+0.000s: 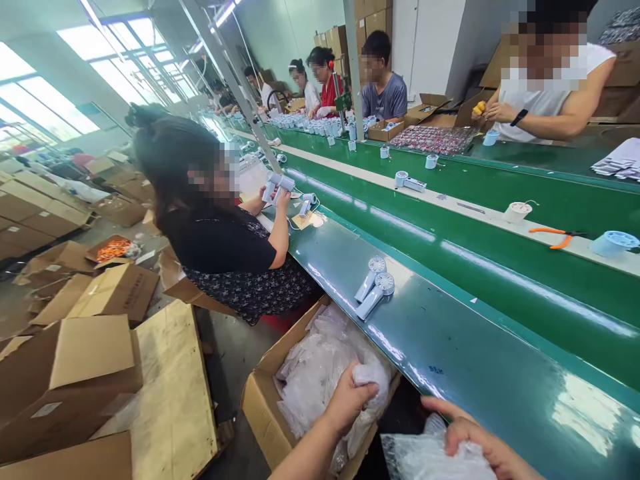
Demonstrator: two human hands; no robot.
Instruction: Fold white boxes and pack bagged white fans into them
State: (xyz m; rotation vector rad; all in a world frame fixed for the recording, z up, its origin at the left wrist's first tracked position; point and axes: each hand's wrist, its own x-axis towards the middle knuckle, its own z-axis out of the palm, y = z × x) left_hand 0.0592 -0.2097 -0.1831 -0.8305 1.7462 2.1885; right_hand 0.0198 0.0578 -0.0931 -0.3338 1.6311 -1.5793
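Observation:
My left hand point(350, 399) reaches into a cardboard box point(260, 407) and grips a bunched clear plastic bag point(373, 379) from the pile inside. My right hand point(473, 433) lies below the belt edge, its fingers closed on another clear plastic bag point(430, 457). Two pale blue handheld fans point(375, 287) lie on the green conveyor belt point(450, 347), a little above and ahead of my hands. Their fronts face up, and they rest side by side at a slant.
A seated person in black point(225, 253) holds a pale blue fan at the belt. Further people sit along the line. Several cardboard boxes point(75, 373) crowd the floor to the left. A second green belt point(500, 293) carries pliers and fan parts.

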